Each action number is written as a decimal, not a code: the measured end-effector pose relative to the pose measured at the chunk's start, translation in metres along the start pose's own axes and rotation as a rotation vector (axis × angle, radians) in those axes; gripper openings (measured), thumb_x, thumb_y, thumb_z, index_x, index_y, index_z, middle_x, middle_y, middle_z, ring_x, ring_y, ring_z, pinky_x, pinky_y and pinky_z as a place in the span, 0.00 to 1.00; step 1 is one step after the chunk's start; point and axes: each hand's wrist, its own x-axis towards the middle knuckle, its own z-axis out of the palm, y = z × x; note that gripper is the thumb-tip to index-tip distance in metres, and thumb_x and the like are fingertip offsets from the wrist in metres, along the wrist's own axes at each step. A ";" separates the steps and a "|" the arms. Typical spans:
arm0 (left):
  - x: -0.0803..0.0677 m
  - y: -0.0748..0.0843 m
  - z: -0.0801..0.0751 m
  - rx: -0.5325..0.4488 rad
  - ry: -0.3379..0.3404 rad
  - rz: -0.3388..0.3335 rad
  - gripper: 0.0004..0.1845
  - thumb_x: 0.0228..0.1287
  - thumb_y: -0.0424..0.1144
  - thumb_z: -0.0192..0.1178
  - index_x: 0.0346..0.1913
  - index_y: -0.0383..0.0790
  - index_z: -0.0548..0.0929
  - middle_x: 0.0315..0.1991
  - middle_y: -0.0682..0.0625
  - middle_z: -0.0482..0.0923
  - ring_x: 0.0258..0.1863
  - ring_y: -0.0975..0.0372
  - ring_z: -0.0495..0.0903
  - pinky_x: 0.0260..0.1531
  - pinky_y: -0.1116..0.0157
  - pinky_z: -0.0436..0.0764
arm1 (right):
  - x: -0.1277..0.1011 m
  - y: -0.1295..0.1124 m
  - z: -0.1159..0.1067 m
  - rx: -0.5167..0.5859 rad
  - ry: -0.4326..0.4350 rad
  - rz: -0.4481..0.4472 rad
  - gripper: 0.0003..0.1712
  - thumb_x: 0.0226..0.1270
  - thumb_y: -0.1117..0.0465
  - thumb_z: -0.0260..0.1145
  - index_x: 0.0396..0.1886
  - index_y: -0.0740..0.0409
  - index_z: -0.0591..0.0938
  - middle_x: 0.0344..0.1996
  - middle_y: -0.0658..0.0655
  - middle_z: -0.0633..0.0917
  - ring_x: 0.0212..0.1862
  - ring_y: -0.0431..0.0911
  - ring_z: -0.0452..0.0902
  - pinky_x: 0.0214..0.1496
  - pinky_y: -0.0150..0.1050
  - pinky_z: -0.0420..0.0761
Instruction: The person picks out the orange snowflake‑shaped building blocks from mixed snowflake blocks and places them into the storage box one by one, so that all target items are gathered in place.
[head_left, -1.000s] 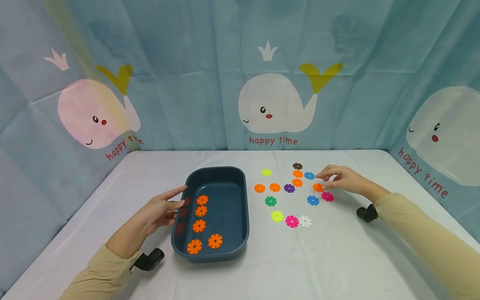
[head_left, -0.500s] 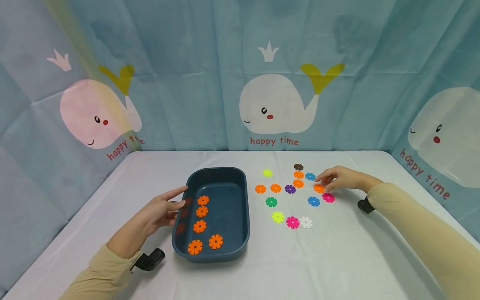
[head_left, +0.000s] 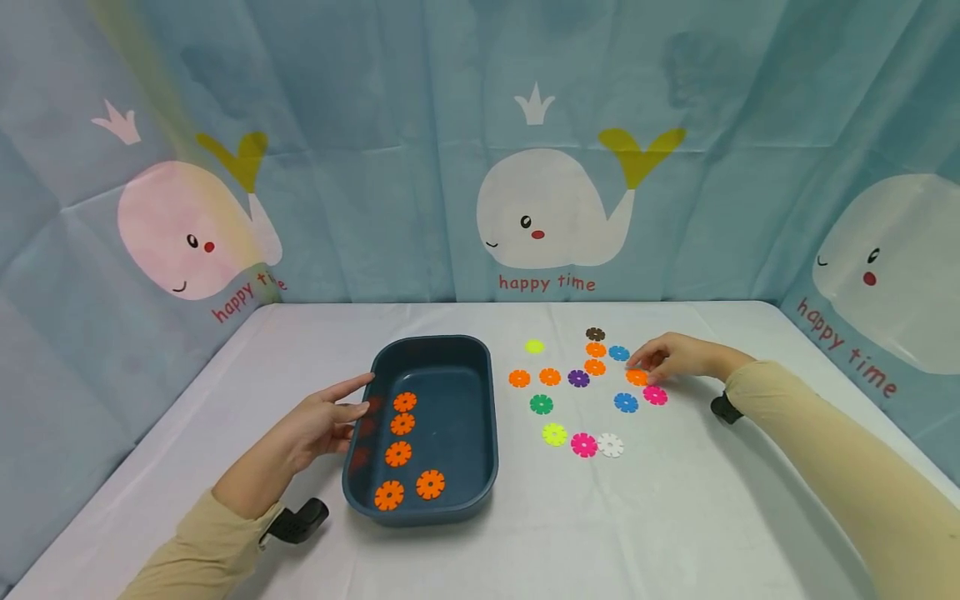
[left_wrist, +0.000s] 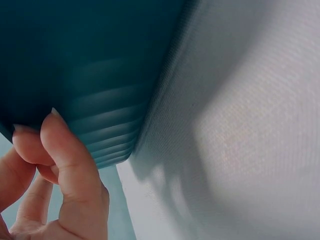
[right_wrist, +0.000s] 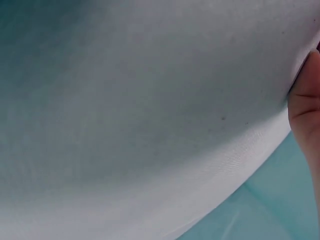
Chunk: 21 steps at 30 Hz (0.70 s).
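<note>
A deep blue plastic bin [head_left: 457, 417] stands on the white table, with several orange snowflake discs inside, such as one orange disc [head_left: 431, 484]. My left hand [head_left: 311, 429] rests against the bin's left wall, fingertips touching its outside and rim; the left wrist view shows thumb and fingers at the wall. My right hand [head_left: 682, 357] is low over an orange snowflake disc [head_left: 637, 378] lying flat, thumb and finger apart at its edges. A pink disc [head_left: 655, 395] lies just in front of the thumb. In the right wrist view, only part of the hand [right_wrist: 306, 107] shows.
More loose discs lie right of the bin: orange, purple [head_left: 578, 378], green [head_left: 542, 404], blue [head_left: 626, 402], yellow [head_left: 554, 434], white [head_left: 611, 445] and brown [head_left: 596, 334]. A blue whale-print curtain [head_left: 375, 208] closes off the table's back and sides.
My right hand has come slightly left and down, its fingers now around the orange disc's edges. The disc lies where it was. My left hand and the bin have stayed put.
</note>
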 end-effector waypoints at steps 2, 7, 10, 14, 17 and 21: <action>0.000 0.000 0.000 0.002 0.003 0.000 0.33 0.73 0.33 0.52 0.77 0.44 0.55 0.38 0.47 0.80 0.29 0.58 0.76 0.31 0.64 0.81 | 0.001 0.000 0.001 -0.013 -0.001 0.003 0.19 0.62 0.66 0.69 0.53 0.65 0.83 0.37 0.54 0.80 0.42 0.50 0.71 0.41 0.36 0.75; 0.001 0.002 0.000 0.001 0.008 -0.005 0.33 0.73 0.34 0.53 0.77 0.45 0.56 0.38 0.47 0.80 0.30 0.58 0.77 0.32 0.65 0.80 | 0.003 0.000 0.001 -0.034 -0.011 0.006 0.19 0.62 0.69 0.67 0.54 0.67 0.82 0.35 0.54 0.79 0.38 0.48 0.69 0.37 0.34 0.73; 0.000 0.002 0.000 0.003 0.003 -0.003 0.33 0.73 0.34 0.53 0.77 0.45 0.55 0.38 0.47 0.80 0.30 0.58 0.77 0.32 0.64 0.81 | 0.004 -0.002 0.001 -0.025 -0.017 0.008 0.20 0.62 0.70 0.67 0.55 0.68 0.81 0.34 0.54 0.78 0.36 0.48 0.68 0.34 0.33 0.70; 0.000 0.002 0.001 0.006 0.009 -0.002 0.32 0.73 0.33 0.52 0.77 0.44 0.55 0.39 0.47 0.80 0.29 0.59 0.77 0.32 0.64 0.81 | 0.005 -0.003 0.001 -0.030 -0.021 0.015 0.19 0.62 0.70 0.67 0.54 0.68 0.81 0.32 0.54 0.77 0.35 0.48 0.68 0.33 0.33 0.69; 0.000 0.002 0.001 0.006 0.016 -0.002 0.32 0.73 0.33 0.51 0.76 0.45 0.56 0.40 0.47 0.80 0.29 0.59 0.77 0.32 0.64 0.81 | 0.006 -0.003 0.002 -0.046 -0.022 0.034 0.17 0.62 0.68 0.68 0.51 0.66 0.82 0.31 0.54 0.75 0.36 0.48 0.68 0.34 0.33 0.69; 0.001 0.001 0.001 0.005 0.016 -0.003 0.32 0.73 0.33 0.52 0.76 0.44 0.56 0.40 0.46 0.79 0.28 0.59 0.77 0.31 0.65 0.81 | 0.009 -0.003 0.003 -0.054 -0.019 0.082 0.14 0.61 0.67 0.69 0.47 0.64 0.81 0.31 0.54 0.74 0.37 0.48 0.68 0.36 0.35 0.70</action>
